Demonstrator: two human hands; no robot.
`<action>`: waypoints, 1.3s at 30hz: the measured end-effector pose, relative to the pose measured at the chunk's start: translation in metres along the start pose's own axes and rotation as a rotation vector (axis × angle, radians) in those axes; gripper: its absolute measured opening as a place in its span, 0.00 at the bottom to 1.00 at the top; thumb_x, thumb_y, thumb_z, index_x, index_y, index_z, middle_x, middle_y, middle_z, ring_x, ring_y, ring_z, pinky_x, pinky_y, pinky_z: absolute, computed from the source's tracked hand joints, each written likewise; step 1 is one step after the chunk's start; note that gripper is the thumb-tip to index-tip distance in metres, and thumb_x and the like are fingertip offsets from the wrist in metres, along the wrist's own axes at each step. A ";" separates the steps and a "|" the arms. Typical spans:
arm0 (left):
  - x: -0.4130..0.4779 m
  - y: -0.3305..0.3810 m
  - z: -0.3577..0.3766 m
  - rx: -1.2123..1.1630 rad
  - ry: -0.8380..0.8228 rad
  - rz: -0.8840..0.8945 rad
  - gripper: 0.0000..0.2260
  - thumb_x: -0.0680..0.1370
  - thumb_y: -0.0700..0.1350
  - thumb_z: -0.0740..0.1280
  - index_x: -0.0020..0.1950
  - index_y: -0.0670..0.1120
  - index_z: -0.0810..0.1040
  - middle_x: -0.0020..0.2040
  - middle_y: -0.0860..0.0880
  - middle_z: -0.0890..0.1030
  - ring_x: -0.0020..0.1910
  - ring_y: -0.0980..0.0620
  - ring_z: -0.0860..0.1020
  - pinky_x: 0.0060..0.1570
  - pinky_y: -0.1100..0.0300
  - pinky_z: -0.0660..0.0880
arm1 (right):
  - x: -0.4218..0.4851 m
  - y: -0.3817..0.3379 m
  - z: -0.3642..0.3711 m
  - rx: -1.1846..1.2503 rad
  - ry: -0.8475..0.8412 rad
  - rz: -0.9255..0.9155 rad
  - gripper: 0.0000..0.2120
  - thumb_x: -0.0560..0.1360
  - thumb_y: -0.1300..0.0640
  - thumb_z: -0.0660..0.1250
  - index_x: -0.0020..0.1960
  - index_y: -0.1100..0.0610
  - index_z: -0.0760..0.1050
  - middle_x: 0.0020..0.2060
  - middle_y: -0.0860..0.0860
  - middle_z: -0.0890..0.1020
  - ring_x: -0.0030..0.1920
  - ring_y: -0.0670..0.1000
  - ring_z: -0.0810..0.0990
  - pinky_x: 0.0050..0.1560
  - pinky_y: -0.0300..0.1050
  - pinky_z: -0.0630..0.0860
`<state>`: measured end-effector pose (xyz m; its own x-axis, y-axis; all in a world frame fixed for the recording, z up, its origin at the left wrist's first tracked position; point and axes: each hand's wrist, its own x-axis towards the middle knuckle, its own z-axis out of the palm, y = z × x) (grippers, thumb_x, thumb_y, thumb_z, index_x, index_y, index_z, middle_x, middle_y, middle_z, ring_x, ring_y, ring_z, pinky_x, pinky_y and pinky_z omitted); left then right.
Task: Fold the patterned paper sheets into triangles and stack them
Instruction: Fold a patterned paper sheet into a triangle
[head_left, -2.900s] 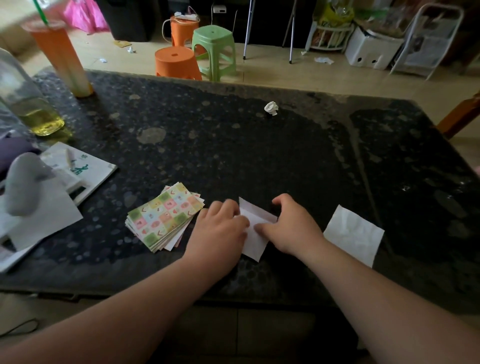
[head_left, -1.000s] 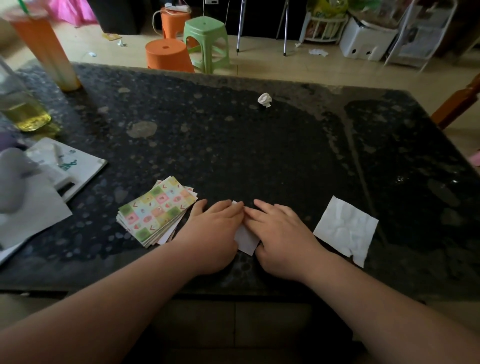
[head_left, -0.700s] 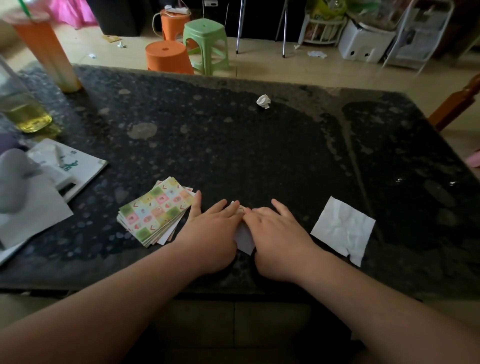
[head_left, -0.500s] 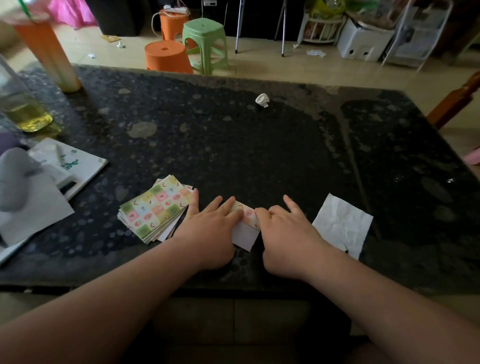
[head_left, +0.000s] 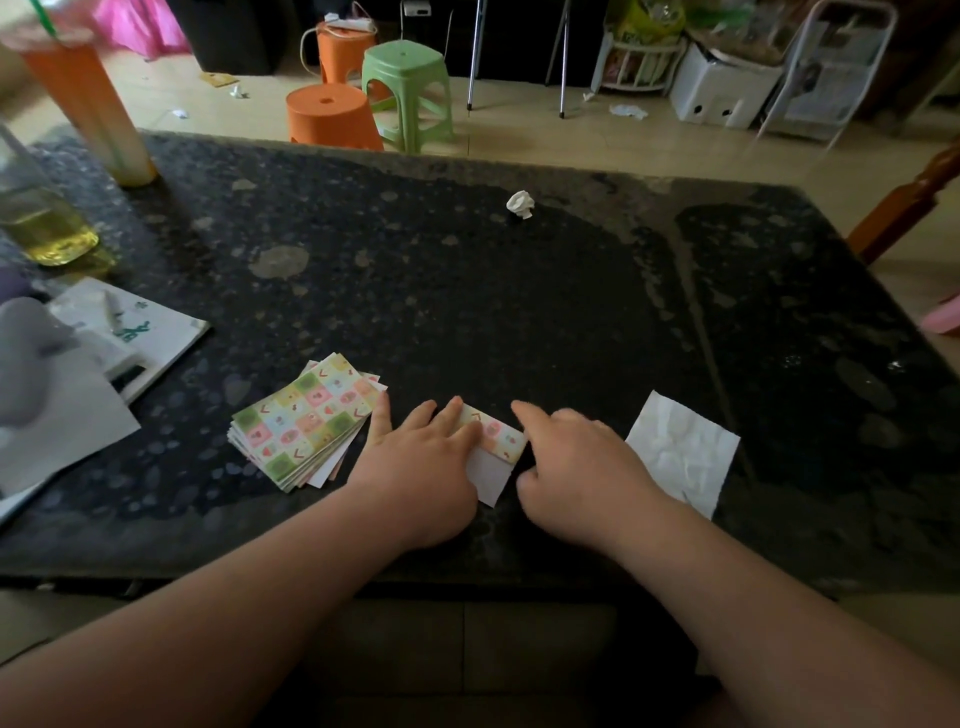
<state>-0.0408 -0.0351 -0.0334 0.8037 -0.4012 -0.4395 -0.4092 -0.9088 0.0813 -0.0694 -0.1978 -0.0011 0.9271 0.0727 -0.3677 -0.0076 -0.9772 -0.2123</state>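
Observation:
A small sheet (head_left: 491, 470) lies white side up near the table's front edge, its far edge folded over into a patterned strip (head_left: 497, 434). My left hand (head_left: 421, 467) lies flat with straight fingers pressing the sheet's left part and the fold. My right hand (head_left: 576, 467) rests at the sheet's right edge, index finger stretched along the fold's right end and the other fingers loosely bent. A fanned stack of patterned sheets (head_left: 306, 421) lies just left of my left hand.
A crumpled white square of paper (head_left: 680, 452) lies right of my right hand. A paper ball (head_left: 521, 203) sits mid-table. An orange drink cup (head_left: 83, 104), a bottle (head_left: 41, 228), a booklet (head_left: 135, 332) and loose papers crowd the left side. A wooden chair (head_left: 909, 202) stands at the right.
The sheet's far edge has been turned over, so a patterned strip now shows. My right hand slid right along the fold and its fingers bent; my left hand kept pressing.

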 end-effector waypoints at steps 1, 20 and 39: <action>0.001 -0.001 0.000 -0.024 0.003 0.002 0.30 0.82 0.55 0.56 0.83 0.56 0.50 0.84 0.51 0.45 0.82 0.48 0.44 0.76 0.34 0.35 | 0.006 0.001 0.000 0.104 0.052 0.034 0.31 0.80 0.51 0.65 0.81 0.47 0.59 0.65 0.51 0.75 0.61 0.51 0.77 0.62 0.51 0.79; 0.019 -0.034 -0.023 -1.137 0.248 -0.245 0.13 0.77 0.47 0.74 0.60 0.57 0.81 0.51 0.57 0.84 0.52 0.53 0.83 0.52 0.53 0.81 | 0.037 0.013 -0.032 0.690 -0.120 0.014 0.06 0.76 0.47 0.74 0.47 0.49 0.83 0.43 0.46 0.87 0.46 0.46 0.85 0.49 0.47 0.82; -0.014 -0.028 -0.055 -1.709 0.090 -0.067 0.10 0.78 0.31 0.68 0.57 0.40 0.78 0.39 0.40 0.83 0.29 0.50 0.79 0.27 0.60 0.77 | 0.021 0.040 -0.057 1.204 -0.121 -0.256 0.28 0.77 0.58 0.70 0.71 0.36 0.70 0.52 0.55 0.87 0.53 0.53 0.87 0.54 0.49 0.82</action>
<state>-0.0168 -0.0098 0.0196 0.8433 -0.3102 -0.4389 0.4674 0.0203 0.8838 -0.0291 -0.2466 0.0342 0.9127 0.3148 -0.2607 -0.2304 -0.1305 -0.9643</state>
